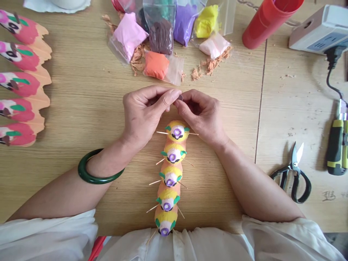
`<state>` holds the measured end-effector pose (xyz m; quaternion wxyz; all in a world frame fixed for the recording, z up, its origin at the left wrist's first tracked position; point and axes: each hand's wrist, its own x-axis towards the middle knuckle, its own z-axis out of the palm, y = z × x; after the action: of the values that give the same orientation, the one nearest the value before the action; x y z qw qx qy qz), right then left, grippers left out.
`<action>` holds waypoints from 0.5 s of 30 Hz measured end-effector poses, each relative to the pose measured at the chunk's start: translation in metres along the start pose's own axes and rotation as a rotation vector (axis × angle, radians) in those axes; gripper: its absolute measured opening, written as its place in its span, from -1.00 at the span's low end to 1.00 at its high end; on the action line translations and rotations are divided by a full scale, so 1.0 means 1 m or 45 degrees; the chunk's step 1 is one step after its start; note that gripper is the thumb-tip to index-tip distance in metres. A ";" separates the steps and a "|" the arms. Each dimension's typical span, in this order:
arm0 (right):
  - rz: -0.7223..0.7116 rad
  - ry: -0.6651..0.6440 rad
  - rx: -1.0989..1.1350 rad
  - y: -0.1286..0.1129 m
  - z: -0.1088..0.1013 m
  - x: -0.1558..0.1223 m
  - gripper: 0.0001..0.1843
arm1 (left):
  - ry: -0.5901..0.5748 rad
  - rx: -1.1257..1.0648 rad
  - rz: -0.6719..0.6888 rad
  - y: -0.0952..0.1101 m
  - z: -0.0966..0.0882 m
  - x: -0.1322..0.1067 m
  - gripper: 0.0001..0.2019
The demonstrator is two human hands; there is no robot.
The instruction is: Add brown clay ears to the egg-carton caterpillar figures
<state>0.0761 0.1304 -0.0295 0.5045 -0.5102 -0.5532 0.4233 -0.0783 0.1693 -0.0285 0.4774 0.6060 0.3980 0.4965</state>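
Note:
My left hand (150, 112) and my right hand (202, 114) meet above the middle of the table. Their fingertips pinch a small piece of dark brown clay (179, 97) between them; most of it is hidden by the fingers. Just below the hands stands a row of several yellow animal figures (177, 131), running toward my body on an orange-brown carton base. Each has a white face, a purple ring snout, green ears and black marks. Thin wooden sticks (162, 133) poke out from their sides.
Bagged clay lies at the back, including dark brown (161, 36), orange (156, 65) and pink (130, 32), among orange-brown scraps (213, 65). Red painted figures (20, 58) line the left. At right are a red cup (268, 21), a power strip (322, 30), scissors (295, 172) and a cutter (337, 145).

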 end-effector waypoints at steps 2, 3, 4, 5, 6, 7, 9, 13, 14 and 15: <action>0.015 -0.005 0.021 0.001 0.000 0.000 -0.56 | -0.005 0.019 -0.016 0.000 0.000 0.000 -0.81; 0.021 -0.010 0.023 0.002 0.000 0.000 -0.56 | -0.004 0.024 -0.026 0.000 0.000 0.000 -0.81; 0.026 -0.014 0.016 0.002 0.000 0.001 -0.58 | -0.001 0.025 -0.037 0.001 0.000 0.000 -0.81; 0.031 -0.016 0.001 0.002 -0.001 0.001 -0.59 | 0.003 0.022 -0.048 0.001 0.000 0.000 -0.81; 0.039 -0.014 -0.021 0.002 -0.001 0.001 -0.61 | 0.010 0.015 -0.058 0.002 0.000 -0.001 -0.80; 0.046 -0.014 -0.043 0.002 -0.001 0.001 -0.62 | 0.011 0.004 -0.058 0.002 0.001 -0.001 -0.79; 0.039 -0.009 -0.074 0.001 -0.002 0.001 -0.62 | -0.002 -0.008 -0.038 0.003 0.002 0.000 -0.79; 0.020 -0.013 -0.076 -0.001 -0.001 0.000 -0.59 | -0.001 -0.001 0.022 0.004 0.002 0.000 -0.82; 0.024 -0.009 -0.065 -0.001 -0.001 0.000 -0.58 | 0.007 0.006 0.016 0.004 0.002 0.000 -0.83; 0.029 -0.004 -0.055 -0.001 -0.001 0.000 -0.59 | 0.014 0.009 0.010 0.004 0.002 0.000 -0.83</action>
<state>0.0766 0.1302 -0.0282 0.4876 -0.5265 -0.5571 0.4179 -0.0764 0.1681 -0.0245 0.4711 0.6065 0.3998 0.5003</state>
